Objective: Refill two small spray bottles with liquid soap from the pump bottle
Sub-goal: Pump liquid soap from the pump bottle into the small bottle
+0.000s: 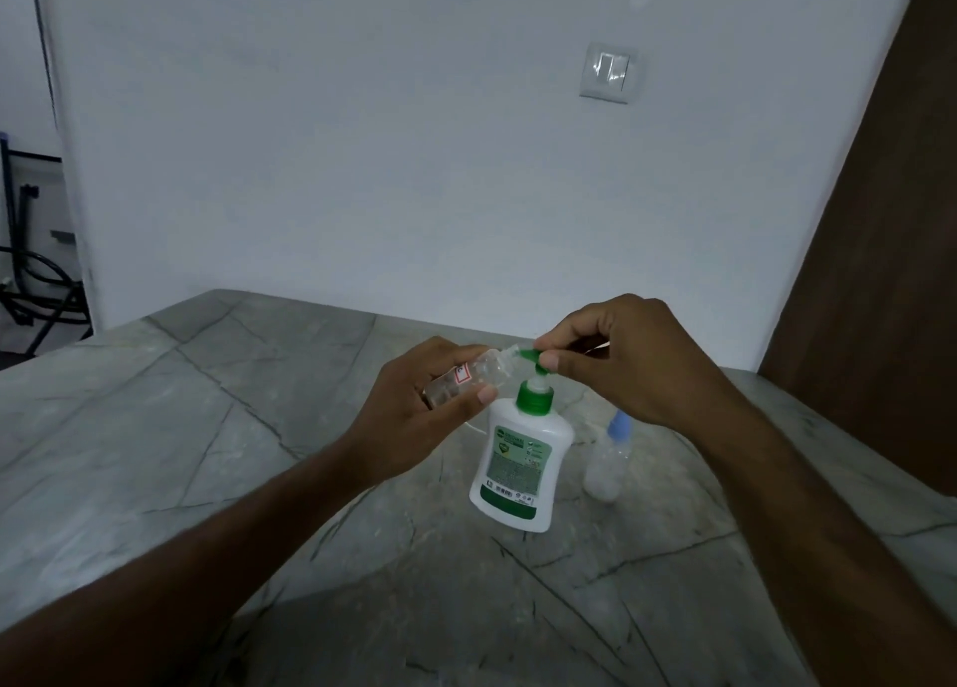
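A white pump bottle (518, 458) with a green collar and green pump head stands upright on the grey marble counter (207, 427). My left hand (414, 417) grips a small clear spray bottle (474, 375) tilted on its side, its open neck held right at the pump's green nozzle (529, 356). My right hand (621, 360) pinches the pump head between thumb and fingertips from above. A second small clear bottle (608, 458) with a light blue cap stands upright just right of the pump bottle, partly behind my right forearm.
A white wall runs along the counter's far edge, with a light switch (608, 72) on it. A brown door panel (890, 246) stands at the right. Dark metal furniture (31, 272) shows beyond the counter's left corner.
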